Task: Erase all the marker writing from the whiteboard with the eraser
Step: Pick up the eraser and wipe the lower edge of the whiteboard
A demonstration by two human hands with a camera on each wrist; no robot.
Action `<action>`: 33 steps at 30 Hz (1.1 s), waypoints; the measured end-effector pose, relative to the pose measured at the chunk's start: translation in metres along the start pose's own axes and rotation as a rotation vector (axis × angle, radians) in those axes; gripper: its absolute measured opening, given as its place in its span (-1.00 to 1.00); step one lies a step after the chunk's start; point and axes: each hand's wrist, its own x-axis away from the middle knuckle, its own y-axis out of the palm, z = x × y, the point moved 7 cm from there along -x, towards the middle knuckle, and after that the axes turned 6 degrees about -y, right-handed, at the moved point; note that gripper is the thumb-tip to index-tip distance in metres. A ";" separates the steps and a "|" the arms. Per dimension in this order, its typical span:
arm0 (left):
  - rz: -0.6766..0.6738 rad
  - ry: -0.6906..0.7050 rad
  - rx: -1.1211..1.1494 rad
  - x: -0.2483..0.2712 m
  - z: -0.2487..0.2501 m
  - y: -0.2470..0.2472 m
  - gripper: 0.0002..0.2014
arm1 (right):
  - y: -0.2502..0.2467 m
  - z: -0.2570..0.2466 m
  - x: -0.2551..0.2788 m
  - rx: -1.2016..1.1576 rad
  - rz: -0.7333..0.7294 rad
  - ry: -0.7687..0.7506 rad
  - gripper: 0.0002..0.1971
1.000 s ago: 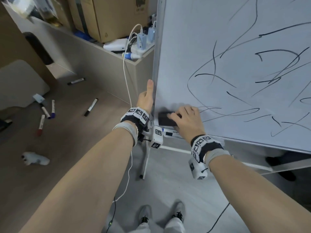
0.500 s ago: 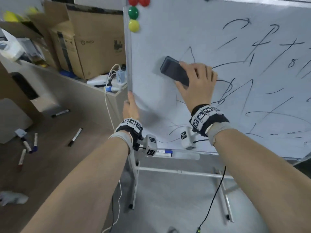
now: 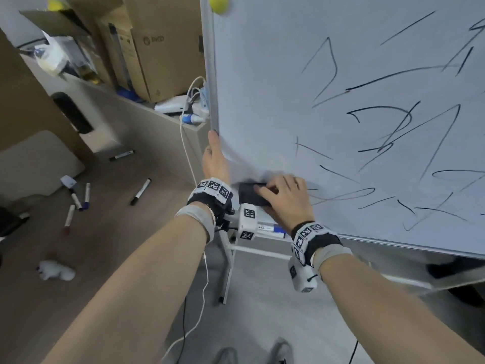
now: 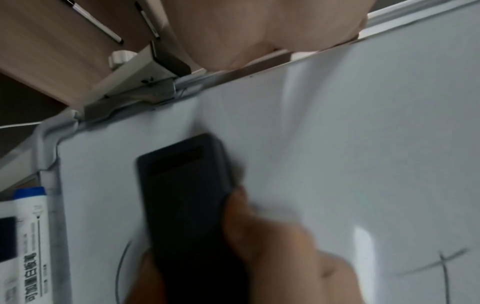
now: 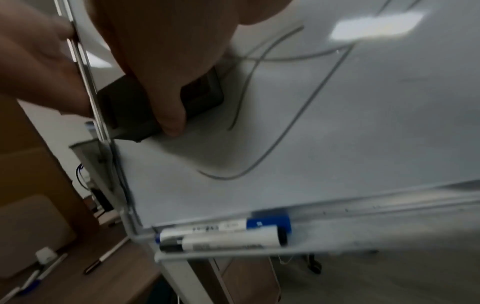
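Right hand [image 3: 284,199]: we see it gripping the black eraser [image 3: 252,194], thumb and fingers curled round it
Eraser: pressed flat on the whiteboard [image 3: 275,101], low in the left corner, just above the tray [image 5: 363,240]
Left hand [image 3: 215,160]: clamped on the board's left frame, thumb in front; we can't see the fingers behind
Marker writing [image 3: 388,132]: black scrawls across the middle and right, nothing we can read
Tray markers [image 5: 223,234]: two, printed labels too blurred for us to read
Cardboard box [image 3: 162,46]: a round logo, lettering unclear
Floor [image 3: 110,227]: loose markers scattered
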 end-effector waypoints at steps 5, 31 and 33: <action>0.050 0.036 -0.061 0.003 -0.008 -0.005 -0.57 | -0.016 0.007 0.002 -0.035 0.074 0.019 -0.44; 0.076 0.113 -0.087 0.014 -0.058 -0.003 -0.38 | 0.011 0.023 0.042 0.021 0.050 -0.056 -0.44; 0.099 0.162 -0.134 0.015 -0.063 -0.005 -0.33 | 0.032 0.010 0.054 0.020 0.055 -0.050 -0.55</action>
